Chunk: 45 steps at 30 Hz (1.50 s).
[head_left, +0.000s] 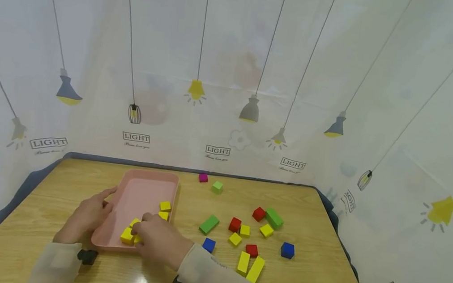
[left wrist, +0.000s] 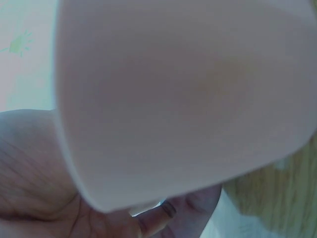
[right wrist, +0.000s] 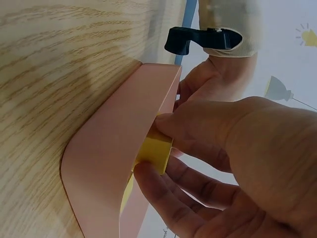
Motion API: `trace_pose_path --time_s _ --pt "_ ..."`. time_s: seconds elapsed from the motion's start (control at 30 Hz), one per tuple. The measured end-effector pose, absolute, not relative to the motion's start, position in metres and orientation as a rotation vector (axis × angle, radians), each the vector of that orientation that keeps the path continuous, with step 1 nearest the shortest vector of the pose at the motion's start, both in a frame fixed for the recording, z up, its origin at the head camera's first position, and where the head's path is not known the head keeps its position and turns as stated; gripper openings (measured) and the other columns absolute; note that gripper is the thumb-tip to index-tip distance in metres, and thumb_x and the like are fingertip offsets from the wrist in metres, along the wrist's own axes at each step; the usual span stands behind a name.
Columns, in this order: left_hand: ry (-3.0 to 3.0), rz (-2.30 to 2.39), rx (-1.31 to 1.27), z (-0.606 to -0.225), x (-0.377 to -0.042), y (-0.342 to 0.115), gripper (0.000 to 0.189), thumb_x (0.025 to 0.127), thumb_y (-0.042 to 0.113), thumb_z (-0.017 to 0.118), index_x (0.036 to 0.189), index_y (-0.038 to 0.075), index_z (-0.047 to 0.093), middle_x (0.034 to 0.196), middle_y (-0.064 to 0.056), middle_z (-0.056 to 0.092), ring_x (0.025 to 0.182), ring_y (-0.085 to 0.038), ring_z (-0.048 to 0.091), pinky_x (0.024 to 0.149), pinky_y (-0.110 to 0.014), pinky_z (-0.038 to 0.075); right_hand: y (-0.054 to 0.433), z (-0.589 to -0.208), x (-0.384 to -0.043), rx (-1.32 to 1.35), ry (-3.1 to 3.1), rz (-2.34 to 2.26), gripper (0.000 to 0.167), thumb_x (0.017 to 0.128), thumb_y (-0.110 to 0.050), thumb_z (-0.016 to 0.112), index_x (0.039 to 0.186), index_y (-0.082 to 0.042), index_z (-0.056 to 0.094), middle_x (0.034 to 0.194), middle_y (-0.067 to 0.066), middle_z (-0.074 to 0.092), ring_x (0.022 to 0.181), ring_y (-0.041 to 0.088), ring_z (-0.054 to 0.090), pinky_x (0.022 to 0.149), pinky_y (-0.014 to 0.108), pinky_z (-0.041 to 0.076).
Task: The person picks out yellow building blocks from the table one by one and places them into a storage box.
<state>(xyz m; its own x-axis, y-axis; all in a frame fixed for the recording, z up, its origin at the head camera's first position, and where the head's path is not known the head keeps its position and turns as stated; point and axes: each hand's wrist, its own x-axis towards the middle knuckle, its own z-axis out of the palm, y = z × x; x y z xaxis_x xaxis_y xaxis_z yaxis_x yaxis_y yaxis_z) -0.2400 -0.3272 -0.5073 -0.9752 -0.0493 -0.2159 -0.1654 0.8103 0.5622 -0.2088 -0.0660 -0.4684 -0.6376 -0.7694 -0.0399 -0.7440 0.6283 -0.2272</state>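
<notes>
A pink tray (head_left: pixel 149 188) lies on the left of the table, with several yellow blocks (head_left: pixel 127 236) in its near and right parts. My left hand (head_left: pixel 85 217) holds the tray's left side, thumb and index finger at the rim; in the left wrist view the blurred tray wall (left wrist: pixel 178 109) hides much of that hand. Over the near right corner, my right hand (head_left: pixel 161 240) pinches a yellow block (right wrist: pixel 156 151) between thumb and fingertips, right at the rim. Another yellow block (right wrist: pixel 127 193) shows below it inside the tray.
Right of the tray lie loose blocks: red (head_left: pixel 235 224), green (head_left: pixel 209 224), blue (head_left: pixel 287 250) and yellow (head_left: pixel 255 270). A magenta block (head_left: pixel 203 177) and a light green block (head_left: pixel 217 187) sit near the back edge. A printed curtain (head_left: pixel 219 127) surrounds the table.
</notes>
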Motion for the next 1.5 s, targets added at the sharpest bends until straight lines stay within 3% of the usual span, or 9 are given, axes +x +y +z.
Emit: trace_pose_path --time_s 0.73,1.13,1.3,1.5 --pt "2.826 0.883 -0.167 -0.506 -0.239 -0.324 0.063 0.122 0.015 0.052 0.179 -0.003 0.033 0.131 -0.037 0.071 0.096 -0.03 0.068 0.079 -0.038 0.057 -0.049 -0.47 -0.204 -1.262 2.745 -0.339 0.032 0.108 -0.03 0.086 0.14 -0.027 0.085 0.122 -0.009 0.078 0.093 -0.001 0.058 0.085 0.01 0.054" --pt "2.841 0.868 -0.154 -0.507 -0.241 -0.327 0.063 0.12 0.013 0.053 0.178 -0.004 0.034 0.13 -0.036 0.072 0.096 -0.031 0.069 0.079 -0.039 0.058 -0.015 -0.468 -0.2 -1.134 2.772 -0.411 0.033 0.106 -0.029 0.09 0.138 -0.031 0.084 0.135 -0.01 0.08 0.113 0.001 0.067 0.102 0.019 0.061" --pt "2.824 0.892 -0.163 -0.509 -0.241 -0.326 0.064 0.121 0.014 0.052 0.179 -0.004 0.032 0.126 -0.034 0.071 0.094 -0.029 0.067 0.077 -0.036 0.056 0.005 -0.468 -0.198 -1.106 2.769 -0.458 0.036 0.105 -0.027 0.09 0.14 -0.03 0.084 0.138 -0.008 0.08 0.115 0.003 0.069 0.102 0.021 0.062" --pt "2.821 0.887 -0.182 -0.509 -0.241 -0.325 0.064 0.121 0.015 0.052 0.18 -0.003 0.032 0.133 -0.037 0.071 0.097 -0.031 0.068 0.08 -0.037 0.057 0.031 -0.464 -0.196 -1.026 2.739 -0.581 0.037 0.106 -0.022 0.088 0.143 -0.025 0.083 0.133 0.0 0.079 0.109 0.005 0.067 0.098 0.024 0.064"
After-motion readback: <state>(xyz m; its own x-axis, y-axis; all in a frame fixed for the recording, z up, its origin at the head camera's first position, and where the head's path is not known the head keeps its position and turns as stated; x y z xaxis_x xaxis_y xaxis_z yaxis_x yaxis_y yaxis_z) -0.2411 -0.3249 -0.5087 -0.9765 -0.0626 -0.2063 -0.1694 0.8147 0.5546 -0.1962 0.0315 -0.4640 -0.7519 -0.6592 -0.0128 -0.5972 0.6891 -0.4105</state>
